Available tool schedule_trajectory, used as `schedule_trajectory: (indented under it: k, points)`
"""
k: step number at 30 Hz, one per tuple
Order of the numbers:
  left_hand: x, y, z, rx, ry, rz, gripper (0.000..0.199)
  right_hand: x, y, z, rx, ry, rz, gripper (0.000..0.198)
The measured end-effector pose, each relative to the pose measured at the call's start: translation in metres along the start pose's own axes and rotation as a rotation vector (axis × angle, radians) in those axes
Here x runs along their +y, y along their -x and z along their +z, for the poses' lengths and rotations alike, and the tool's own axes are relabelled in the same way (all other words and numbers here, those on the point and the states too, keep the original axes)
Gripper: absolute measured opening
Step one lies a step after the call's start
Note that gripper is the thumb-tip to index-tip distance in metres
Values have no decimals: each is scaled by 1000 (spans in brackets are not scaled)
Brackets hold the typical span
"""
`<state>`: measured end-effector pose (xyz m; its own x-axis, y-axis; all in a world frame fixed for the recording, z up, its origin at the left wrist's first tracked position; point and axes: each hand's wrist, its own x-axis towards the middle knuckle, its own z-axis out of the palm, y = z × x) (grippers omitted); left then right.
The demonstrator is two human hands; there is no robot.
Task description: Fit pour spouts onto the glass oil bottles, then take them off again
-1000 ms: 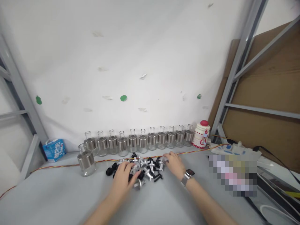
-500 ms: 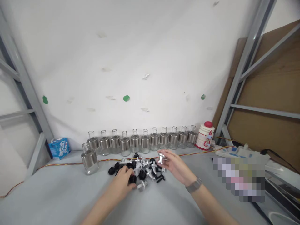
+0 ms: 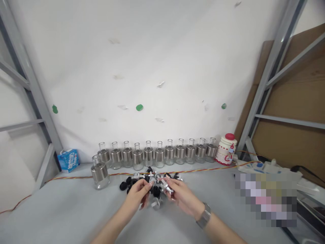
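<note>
My right hand (image 3: pixel 181 194) is closed on a shiny silver bottle-top piece (image 3: pixel 166 186), tilted toward my other hand. My left hand (image 3: pixel 138 193) has thumb and fingers pinched together over the pile; what lies between them is too small and blurred to make out. Under and around both hands spreads a heap of bottle-top parts: black stoppers (image 3: pixel 123 185) at the left, a black cap (image 3: pixel 156 191) between the hands, and a silver-and-clear piece (image 3: pixel 155 203) at the near side. Several glass bottles with steel sleeves (image 3: pixel 159 154) stand behind the heap, their necks uncapped.
One sleeved bottle (image 3: pixel 100 174) stands forward at the left, near a blue carton (image 3: pixel 68 160). A cream jar with a red lid (image 3: pixel 225 150) ends the row. A twisted red-yellow wire (image 3: pixel 198 170) crosses the grey table. A blurred-out item (image 3: pixel 265 200) lies at the right.
My right hand has come left and down with the silver piece, closer to my left hand. My left hand has lifted slightly from the black parts, fingers now pinched.
</note>
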<state>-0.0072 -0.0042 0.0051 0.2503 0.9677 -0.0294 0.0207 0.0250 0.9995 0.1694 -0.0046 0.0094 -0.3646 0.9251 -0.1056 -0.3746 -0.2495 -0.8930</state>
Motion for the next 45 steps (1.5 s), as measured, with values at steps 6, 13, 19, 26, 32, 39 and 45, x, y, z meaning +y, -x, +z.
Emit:
schedule_trajectory:
  k: [6,13,19,26,32,39,45]
  points:
    - [-11,-2,8,-61,83,-23,36,19,-7,6,37,299,-149,43]
    - [-8,0,8,-75,97,10,31,17,-5,5,121,414,-330,38]
    - [-2,7,8,-188,-59,79,20,14,2,7,61,464,-409,33]
    - [-10,6,9,-143,-194,133,25,23,-9,5,139,187,-236,36]
    - [-1,10,6,-100,-307,187,22,24,-13,0,81,195,-244,38]
    - [-5,12,10,-16,-170,130,37,14,1,5,-3,536,-354,24]
    - [-1,13,4,-46,-460,184,36,9,13,7,-20,956,-452,22]
